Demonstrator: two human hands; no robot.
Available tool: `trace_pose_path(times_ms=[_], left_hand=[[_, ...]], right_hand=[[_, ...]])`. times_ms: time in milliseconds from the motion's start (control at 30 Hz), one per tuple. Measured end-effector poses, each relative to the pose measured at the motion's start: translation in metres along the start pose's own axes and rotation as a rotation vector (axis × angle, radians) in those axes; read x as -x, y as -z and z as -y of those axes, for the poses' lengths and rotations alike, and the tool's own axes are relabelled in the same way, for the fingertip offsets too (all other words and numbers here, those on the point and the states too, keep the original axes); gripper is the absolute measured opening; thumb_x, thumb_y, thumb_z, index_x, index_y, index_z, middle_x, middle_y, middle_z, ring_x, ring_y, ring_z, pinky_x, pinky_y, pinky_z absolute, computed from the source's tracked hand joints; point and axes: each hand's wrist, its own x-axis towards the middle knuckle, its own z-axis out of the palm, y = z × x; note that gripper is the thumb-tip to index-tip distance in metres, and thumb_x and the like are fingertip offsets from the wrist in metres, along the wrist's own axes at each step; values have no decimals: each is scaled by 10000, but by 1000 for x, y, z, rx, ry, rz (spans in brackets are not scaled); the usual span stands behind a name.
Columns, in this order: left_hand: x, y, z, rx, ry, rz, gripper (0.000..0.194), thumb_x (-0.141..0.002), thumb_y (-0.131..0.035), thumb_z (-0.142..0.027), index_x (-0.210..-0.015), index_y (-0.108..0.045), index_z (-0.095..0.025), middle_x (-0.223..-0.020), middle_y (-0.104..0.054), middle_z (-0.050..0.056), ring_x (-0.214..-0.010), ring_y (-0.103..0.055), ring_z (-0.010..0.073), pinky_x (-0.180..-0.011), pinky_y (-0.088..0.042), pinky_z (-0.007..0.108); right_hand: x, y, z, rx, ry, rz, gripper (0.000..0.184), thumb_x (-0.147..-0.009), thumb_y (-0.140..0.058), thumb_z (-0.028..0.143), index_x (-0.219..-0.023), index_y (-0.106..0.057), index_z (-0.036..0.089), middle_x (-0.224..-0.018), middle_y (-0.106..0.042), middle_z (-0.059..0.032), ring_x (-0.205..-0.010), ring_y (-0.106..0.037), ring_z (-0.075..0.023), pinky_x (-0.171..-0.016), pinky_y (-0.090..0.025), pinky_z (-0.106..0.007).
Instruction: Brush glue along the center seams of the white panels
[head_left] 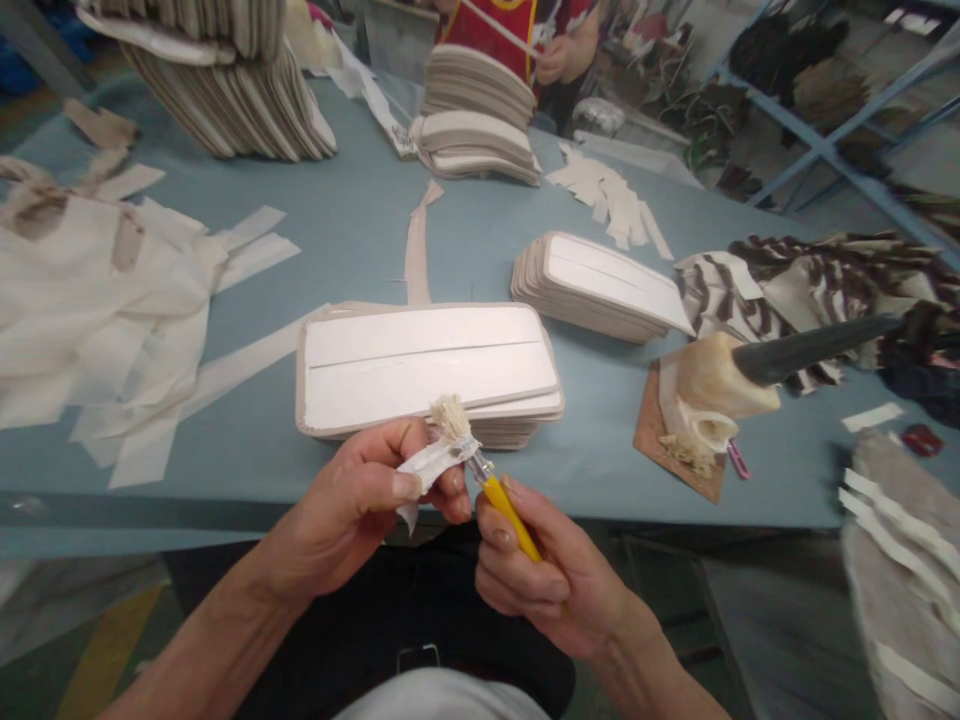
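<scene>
Close to my body, my right hand (525, 565) is closed round the yellow handle of a brush (514, 515). The brush points up and away from me, its metal neck and frayed cream bristles (450, 415) above the fingers. My left hand (360, 500) pinches a white strip (431, 462) that lies against the base of the bristles; whether it is fixed there I cannot tell. Just beyond both hands lies a stack of white panels with beige edges (427, 360), the top ones slightly askew. A slit-like line runs along the top panel.
Left on the table (352, 240) is a heap of white strips (142, 290). To the right are a smaller panel stack (600, 285) and a crusted container (705, 380) with a dark handle on a brown board (649, 440). Across the table, a person's hand (555, 60) is near another stack (480, 120).
</scene>
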Motion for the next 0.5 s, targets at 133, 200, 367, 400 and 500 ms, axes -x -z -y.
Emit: trace_pose_path(times_ms=[133,200,367,400,500], left_hand=[[7,5,5,123,-28,20,271,-727,-917,-387,-742,-756,-169,-798,-784,33,-781,-747,166,-756,-585,222],[12,13,5,118,-22,16,266,-737,-904,-382,-732,-745,-169,-780,-777,30,-760,-744,163,-728,-583,219],[26,34,-3,-11,94,-9,289,-712,-881,-370,-692,-670,-174,-690,-735,22,-659,-687,151,-644,-521,213],[29,37,-4,-27,106,-15,272,-716,-868,-357,-696,-668,-174,-683,-732,23,-647,-676,150,-634,-506,215],[34,41,-8,-57,113,-35,244,-734,-846,-341,-713,-668,-175,-699,-741,31,-655,-659,152,-642,-484,226]], right_hand=[[-5,-4,-4,-193,-151,108,543,-1002,-773,585,-751,-450,227,-393,-263,177,-327,-120,-37,-398,-131,-188],[-7,-2,-7,-257,-209,175,564,-1012,-773,568,-739,-413,232,-390,-278,174,-318,-121,-34,-389,-127,-188],[-10,0,-16,-328,-258,260,600,-1054,-745,529,-711,-351,235,-391,-292,168,-303,-122,-26,-379,-143,-173],[-10,-1,-17,-334,-257,263,612,-1060,-736,531,-702,-337,237,-387,-285,166,-297,-122,-27,-375,-143,-173],[-13,-5,-20,-346,-250,297,646,-1076,-703,555,-681,-298,244,-376,-258,162,-284,-120,-30,-365,-144,-176]])
